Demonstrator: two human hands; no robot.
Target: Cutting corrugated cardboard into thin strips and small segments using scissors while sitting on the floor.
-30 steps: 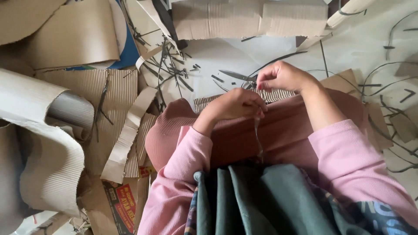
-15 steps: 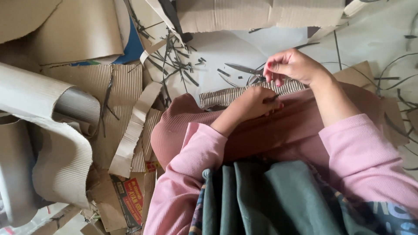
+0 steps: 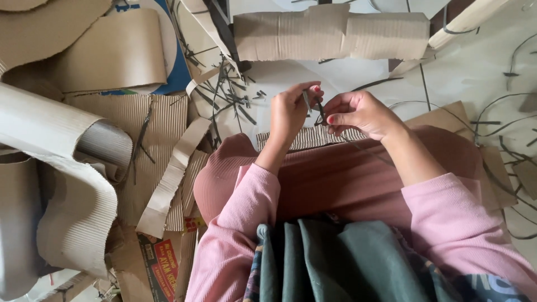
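The left hand (image 3: 291, 112) is hovering above the lap, its fingers (image 3: 311, 93) pinching the upper end of a thin dark strip (image 3: 307, 102) that is standing nearly upright between thumb and forefinger. The right hand (image 3: 358, 114) is sitting just beside it, fingers curled in and gripping a second thin dark piece (image 3: 320, 113); whether that piece is joined to the strip cannot be told. The two hands are nearly touching, raised over a narrow piece of corrugated cardboard (image 3: 313, 137) that is lying across the far edge of the pink-clad lap (image 3: 335, 179). Pink sleeves (image 3: 235, 235) are covering both forearms, and folded dark green cloth (image 3: 347, 263) is lying close to the body. On the pale floor (image 3: 464, 67) beyond the hands, scattered dark offcuts (image 3: 232, 98) are lying near a rolled sheet of corrugated cardboard (image 3: 330, 33). To the left, a large cardboard roll (image 3: 61, 134) and a long cardboard strip (image 3: 170, 179) are resting on more flattened cardboard
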